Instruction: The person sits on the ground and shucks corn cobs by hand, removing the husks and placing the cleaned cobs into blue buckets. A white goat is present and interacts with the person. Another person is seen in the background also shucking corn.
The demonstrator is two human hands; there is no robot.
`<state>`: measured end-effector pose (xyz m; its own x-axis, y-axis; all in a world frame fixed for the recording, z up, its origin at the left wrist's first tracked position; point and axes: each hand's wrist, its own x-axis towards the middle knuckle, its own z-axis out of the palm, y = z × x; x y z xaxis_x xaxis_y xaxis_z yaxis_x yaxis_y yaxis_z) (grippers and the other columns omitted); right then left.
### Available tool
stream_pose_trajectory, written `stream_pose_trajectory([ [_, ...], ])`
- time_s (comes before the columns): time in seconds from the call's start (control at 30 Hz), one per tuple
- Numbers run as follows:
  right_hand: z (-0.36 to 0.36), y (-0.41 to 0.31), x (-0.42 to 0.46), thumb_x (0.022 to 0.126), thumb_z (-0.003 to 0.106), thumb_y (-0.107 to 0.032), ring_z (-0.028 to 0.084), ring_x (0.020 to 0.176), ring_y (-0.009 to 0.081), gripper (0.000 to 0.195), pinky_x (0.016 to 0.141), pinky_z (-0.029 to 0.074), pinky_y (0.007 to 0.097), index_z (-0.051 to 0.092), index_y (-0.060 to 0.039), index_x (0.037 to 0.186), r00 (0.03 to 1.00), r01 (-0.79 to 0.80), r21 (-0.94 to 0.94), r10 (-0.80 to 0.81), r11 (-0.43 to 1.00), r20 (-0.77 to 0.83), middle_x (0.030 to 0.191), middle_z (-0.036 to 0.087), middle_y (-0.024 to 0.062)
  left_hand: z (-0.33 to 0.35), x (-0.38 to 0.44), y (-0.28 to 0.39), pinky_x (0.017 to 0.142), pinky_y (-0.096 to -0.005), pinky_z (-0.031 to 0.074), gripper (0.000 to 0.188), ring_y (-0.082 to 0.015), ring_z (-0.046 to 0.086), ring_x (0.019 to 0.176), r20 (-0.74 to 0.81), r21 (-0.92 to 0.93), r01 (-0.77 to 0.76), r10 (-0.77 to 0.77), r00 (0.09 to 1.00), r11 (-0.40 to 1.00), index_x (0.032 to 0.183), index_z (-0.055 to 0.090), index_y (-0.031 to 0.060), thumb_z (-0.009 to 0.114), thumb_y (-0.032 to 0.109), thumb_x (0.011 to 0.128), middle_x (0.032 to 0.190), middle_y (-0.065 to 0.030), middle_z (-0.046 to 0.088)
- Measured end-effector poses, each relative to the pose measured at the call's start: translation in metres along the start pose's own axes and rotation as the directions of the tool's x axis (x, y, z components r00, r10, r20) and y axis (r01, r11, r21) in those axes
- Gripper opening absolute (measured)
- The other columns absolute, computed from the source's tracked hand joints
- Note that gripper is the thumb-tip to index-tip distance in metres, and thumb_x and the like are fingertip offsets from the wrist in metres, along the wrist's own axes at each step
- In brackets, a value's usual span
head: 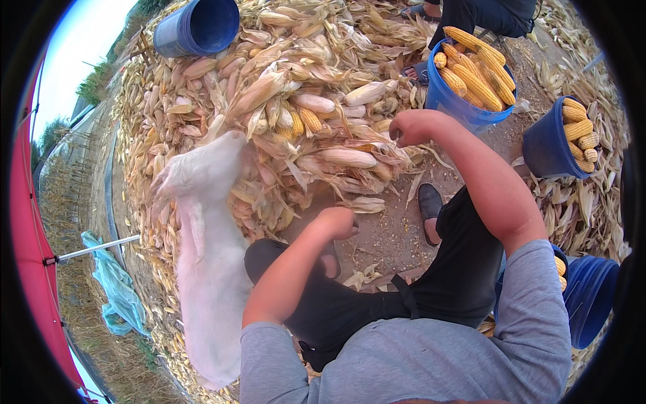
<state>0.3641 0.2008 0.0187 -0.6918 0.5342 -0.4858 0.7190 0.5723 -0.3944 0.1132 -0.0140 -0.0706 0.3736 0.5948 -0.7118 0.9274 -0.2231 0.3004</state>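
My left hand [339, 223] hangs over bare dirt by my left knee, its fingers curled in and nothing showing in it. Farther forward, my right hand [411, 127] is above the right edge of a heap of corn ears in dry husks [313, 131]. Its fingers are bent; their inner side is partly hidden, and no ear shows in it. Closest to that hand are a partly husked ear [348, 157] and a blue bucket [462, 118] heaped with bare yellow corn ears [477, 76]. A few yellow ears [303, 121] show among the husks.
A white goat [212, 283] stands at my left, muzzle over the heap. An empty blue bucket [212, 25] lies tipped at the back. Another bucket of ears [547, 144] and a tipped blue bucket [593, 298] are at right. A seated person's leg [474, 20] is beyond.
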Motion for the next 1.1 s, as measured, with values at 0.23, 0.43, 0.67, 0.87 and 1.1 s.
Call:
stream_pose_trajectory([
  [0.23,0.001,0.001,-0.001,0.085,0.076,-0.024,0.071,0.109,0.0316,0.041,0.095,0.056,0.0405,0.074,-0.0053,0.122,1.0,0.003,-0.001,-0.003,1.0,-0.01,0.117,0.076,0.0155,0.001,-0.001,0.0,0.087,-0.0461,0.057,0.029,-0.0341,0.073,0.099,-0.023,0.009,-0.005,0.005,1.0,1.0,0.111,0.081,0.0194,0.068,0.035,0.091,0.107,-0.0122,0.077],
  [0.43,0.002,-0.007,0.005,0.085,0.074,-0.021,0.072,0.105,0.0323,0.037,0.092,0.056,0.0416,0.075,-0.005,0.118,0.995,0.087,-0.007,-0.087,0.996,-0.051,0.111,0.077,0.0162,-0.003,-0.002,0.003,0.09,-0.0457,0.057,0.032,-0.0344,0.072,0.101,-0.003,0.0,0.001,-0.001,1.0,1.0,0.116,0.08,0.0189,0.068,0.034,0.091,0.11,-0.0127,0.077],
  [0.67,0.015,-0.057,0.045,0.086,0.072,-0.021,0.073,0.099,0.0333,0.032,0.089,0.057,0.0431,0.076,-0.0063,0.114,0.934,0.281,0.141,-0.237,0.949,-0.266,0.107,0.077,0.0149,-0.003,-0.003,0.005,0.089,-0.046,0.057,0.032,-0.0344,0.073,0.099,0.013,0.023,0.001,-0.001,1.0,1.0,0.116,0.08,0.0187,0.067,0.035,0.091,0.108,-0.0127,0.077],
  [0.87,0.032,-0.141,0.108,0.088,0.072,-0.021,0.074,0.092,0.0249,0.032,0.086,0.057,0.0378,0.076,-0.004,0.115,0.853,0.464,0.466,-0.238,0.753,-0.464,0.102,0.078,0.014,-0.004,-0.004,0.007,0.087,-0.0466,0.057,0.031,-0.0349,0.073,0.098,0.005,-0.001,-0.01,0.01,1.0,1.0,0.114,0.081,0.0188,0.067,0.035,0.091,0.106,-0.0124,0.077],
  [1.1,0.068,-0.208,0.142,0.087,0.076,-0.024,0.073,0.086,0.0211,0.029,0.083,0.056,0.0358,0.08,-0.0021,0.107,0.899,0.358,0.805,0.06,0.473,-0.434,0.097,0.078,0.0136,0.003,-0.001,-0.001,0.092,-0.0445,0.056,0.027,-0.0331,0.072,0.105,-0.035,-0.056,0.004,-0.006,0.999,0.998,0.113,0.079,0.0149,0.071,0.028,0.091,0.113,-0.0138,0.076],
])
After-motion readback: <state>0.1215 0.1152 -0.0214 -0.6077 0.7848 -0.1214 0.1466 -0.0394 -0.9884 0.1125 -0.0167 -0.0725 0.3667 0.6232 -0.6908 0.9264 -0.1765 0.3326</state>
